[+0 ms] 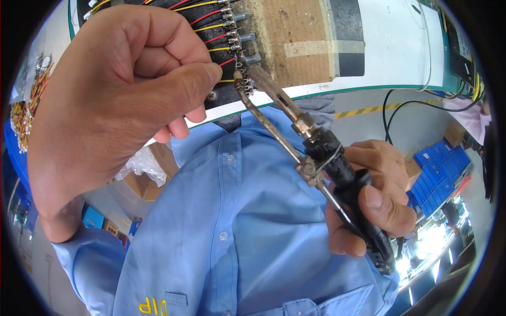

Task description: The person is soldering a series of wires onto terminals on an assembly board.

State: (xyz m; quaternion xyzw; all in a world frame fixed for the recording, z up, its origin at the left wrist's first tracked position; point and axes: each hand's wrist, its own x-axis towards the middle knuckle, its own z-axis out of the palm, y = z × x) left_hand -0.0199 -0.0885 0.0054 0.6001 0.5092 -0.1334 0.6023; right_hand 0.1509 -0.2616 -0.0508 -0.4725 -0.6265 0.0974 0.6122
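My left hand is closed in a pinch, thumb against forefinger, on a thin red wire that runs to a small metal terminal. In my right hand is a black-handled soldering iron, with a thin metal solder-feed tube clamped alongside. Its tip and the tube's end meet at the terminals near the closest of several small components with metal shafts. They stand in a row along a black strip, joined to red and yellow wires. My left fingers partly hide the wires.
Brown cardboard with tape lies beside the components on a white, green-edged worktop. Bundled wires with terminals are at far left. Black cables hang at right. Blue bins and an open carton stand below.
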